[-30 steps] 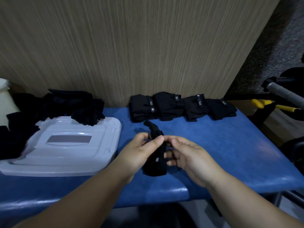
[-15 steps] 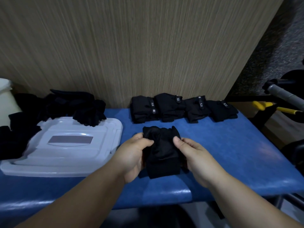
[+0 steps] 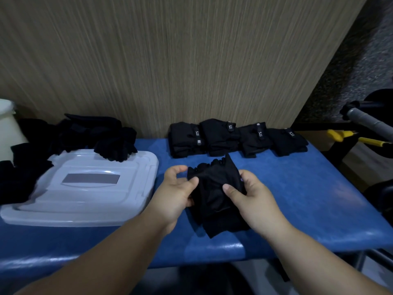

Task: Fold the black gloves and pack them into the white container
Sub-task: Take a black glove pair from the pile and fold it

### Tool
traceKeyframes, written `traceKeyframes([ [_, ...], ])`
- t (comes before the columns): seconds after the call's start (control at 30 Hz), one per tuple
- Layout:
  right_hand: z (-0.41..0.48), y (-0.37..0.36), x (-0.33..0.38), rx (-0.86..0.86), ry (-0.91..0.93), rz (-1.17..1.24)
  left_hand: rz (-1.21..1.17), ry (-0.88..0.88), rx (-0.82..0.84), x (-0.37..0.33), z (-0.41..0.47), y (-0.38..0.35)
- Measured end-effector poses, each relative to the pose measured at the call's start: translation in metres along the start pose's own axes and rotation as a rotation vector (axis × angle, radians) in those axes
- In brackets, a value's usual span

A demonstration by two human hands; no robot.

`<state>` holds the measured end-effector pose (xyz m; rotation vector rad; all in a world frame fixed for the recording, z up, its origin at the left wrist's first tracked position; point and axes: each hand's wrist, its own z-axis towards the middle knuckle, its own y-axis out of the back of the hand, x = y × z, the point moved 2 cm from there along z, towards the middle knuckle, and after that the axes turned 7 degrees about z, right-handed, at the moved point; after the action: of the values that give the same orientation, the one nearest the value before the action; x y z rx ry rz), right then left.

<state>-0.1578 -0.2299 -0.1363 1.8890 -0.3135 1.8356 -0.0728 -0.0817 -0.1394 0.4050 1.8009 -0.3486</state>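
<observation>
On blue table [image 3: 319,199], mid-fold.
Black glove [image 3: 214,194] lies btwn L hand [image 3: 176,188] & R hand [image 3: 253,196], each pinching a side; long axis front-to-back. White container [image 3: 136,167] just left, nearer L hand.

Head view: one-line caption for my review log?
Left hand and right hand grip a black glove on the blue table; four folded gloves lie behind, a white lid to the left.

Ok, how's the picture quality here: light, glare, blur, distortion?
Head view: dim, bluish light; the held black glove loses fold detail; glare patches on the white lid and the blue table edge; wide-angle bending toward the borders; wall grain smeared.
</observation>
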Motion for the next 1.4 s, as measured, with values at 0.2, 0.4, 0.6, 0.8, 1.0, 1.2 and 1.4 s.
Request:
traceKeyframes([
  [0.2,-0.005,0.006,-0.004,0.004,0.030,-0.636,0.738,-0.336,-0.140,0.001,0.003,0.007],
  [0.4,-0.005,0.003,-0.002,0.089,0.379,-0.780,1.038,-0.320,0.007,0.005,-0.006,-0.006],
  [0.6,-0.001,0.000,-0.016,0.271,0.288,-0.839,1.028,-0.294,-0.013,0.006,-0.004,-0.004],
  [0.8,-0.003,-0.002,-0.015,0.238,0.239,-0.893,0.804,-0.324,-0.150,0.002,-0.001,0.005],
  [1.0,-0.006,-0.004,-0.014,0.264,0.238,-0.951,0.764,-0.428,-0.108,0.004,-0.004,0.001],
  [1.2,-0.002,0.002,-0.013,0.357,0.245,-0.902,0.950,-0.543,0.071,0.011,-0.007,-0.006],
  [1.4,0.002,0.008,-0.016,0.201,0.276,-0.779,1.198,-0.657,0.201,0.018,-0.003,-0.007],
])
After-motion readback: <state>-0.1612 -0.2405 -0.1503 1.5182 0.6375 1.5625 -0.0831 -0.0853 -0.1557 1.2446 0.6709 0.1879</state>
